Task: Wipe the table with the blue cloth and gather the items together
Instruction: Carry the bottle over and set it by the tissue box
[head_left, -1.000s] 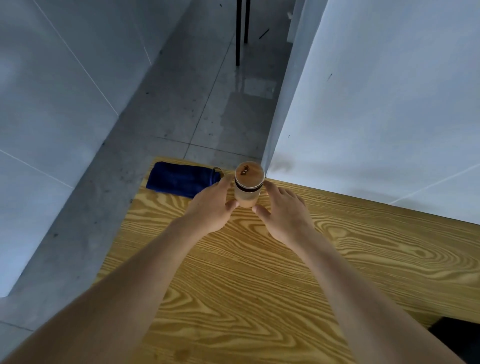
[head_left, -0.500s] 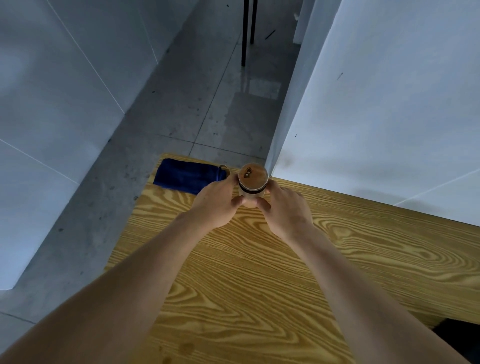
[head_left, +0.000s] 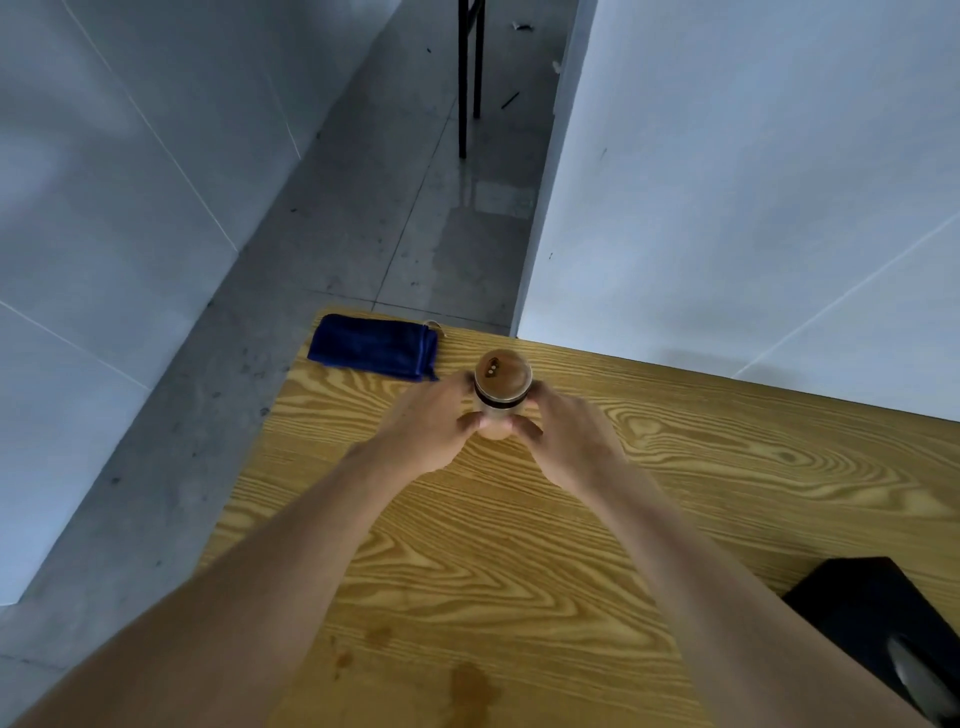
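Note:
A small jar (head_left: 501, 387) with a brown wooden lid and a dark band stands upright on the wooden table (head_left: 701, 467). My left hand (head_left: 423, 428) grips its left side and my right hand (head_left: 569, 439) grips its right side, fingers wrapped around the lower body. The folded blue cloth (head_left: 371, 347) lies at the table's far left corner, a little left of the jar and apart from both hands. A small metal ring (head_left: 434, 325) pokes out behind the cloth.
A black object (head_left: 878, 618) sits at the table's near right edge. Brown stains (head_left: 467, 686) mark the wood near me. The table's left edge drops to a grey tiled floor; a white wall rises behind, and dark chair legs (head_left: 467, 78) stand far off.
Both hands closed in from either side of the jar and now clasp it. The jar has come slightly toward me, away from the cloth.

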